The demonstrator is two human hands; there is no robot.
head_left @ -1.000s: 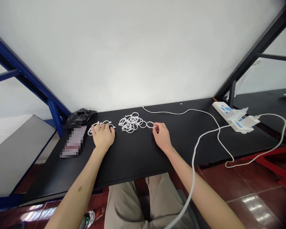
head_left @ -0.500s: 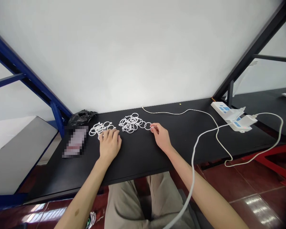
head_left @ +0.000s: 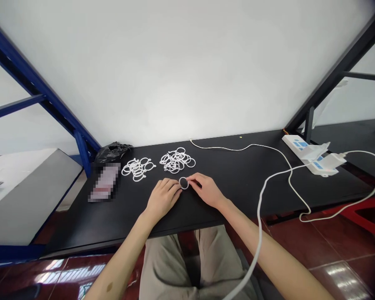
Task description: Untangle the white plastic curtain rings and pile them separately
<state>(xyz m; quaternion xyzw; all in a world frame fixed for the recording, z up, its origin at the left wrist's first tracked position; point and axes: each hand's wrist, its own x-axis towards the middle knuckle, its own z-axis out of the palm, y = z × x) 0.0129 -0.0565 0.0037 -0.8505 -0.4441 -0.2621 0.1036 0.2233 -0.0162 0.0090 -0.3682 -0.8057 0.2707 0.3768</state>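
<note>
Black table (head_left: pixel 246 187) backs onto white wall (head_left: pixel 187 75). Change: left hand (head_left: pixel 162 198) is off the left ring pile (head_left: pixel 138 170) and now meets right hand (head_left: pixel 208 191) at one white ring (head_left: pixel 184 188), near side of both piles. Right grip: thumb and finger pinched on its right edge. Left grip: fingertips closed at its left edge. Meaning: single ring is clear of the right pile (head_left: pixel 175 161), now under two-handed control.

And there's a broad white wall (head_left: pixel 187 75) rising behind a black tabletop (head_left: pixel 237 183), blue metal framing (head_left: pixel 51 98) slanting at left, dark framing (head_left: pixel 340 68) at right; below, glossy red-brown floor tiles (head_left: pixel 328 241) catch bright light.
</note>
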